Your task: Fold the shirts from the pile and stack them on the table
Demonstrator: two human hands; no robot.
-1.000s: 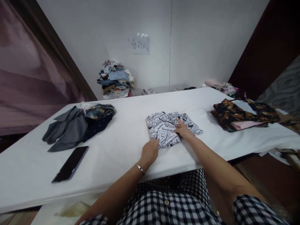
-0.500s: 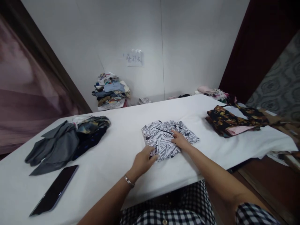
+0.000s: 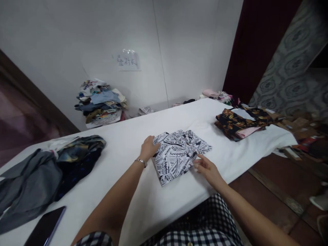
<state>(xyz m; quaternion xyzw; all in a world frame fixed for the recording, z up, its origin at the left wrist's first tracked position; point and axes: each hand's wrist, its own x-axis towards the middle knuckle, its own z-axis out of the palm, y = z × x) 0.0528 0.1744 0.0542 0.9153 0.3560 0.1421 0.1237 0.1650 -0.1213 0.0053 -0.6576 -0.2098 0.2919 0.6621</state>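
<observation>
A folded black-and-white newspaper-print garment point(image 3: 178, 153) lies on the white table point(image 3: 133, 143) in front of me. My left hand point(image 3: 148, 147), with a bracelet at the wrist, rests at the garment's far left corner, fingers curled onto its edge. My right hand point(image 3: 206, 166) hovers at the garment's near right edge with fingers spread and nothing in it.
A grey and dark blue heap of clothes point(image 3: 48, 171) lies at the left, a black phone point(image 3: 44, 230) near the front left edge. A dark floral folded stack point(image 3: 239, 121) sits at the right. More clothes point(image 3: 99, 102) are piled against the back wall.
My left hand moved from the garment's near left corner to its far left corner. My right hand came off the top of the garment to its near right edge. The view swung right.
</observation>
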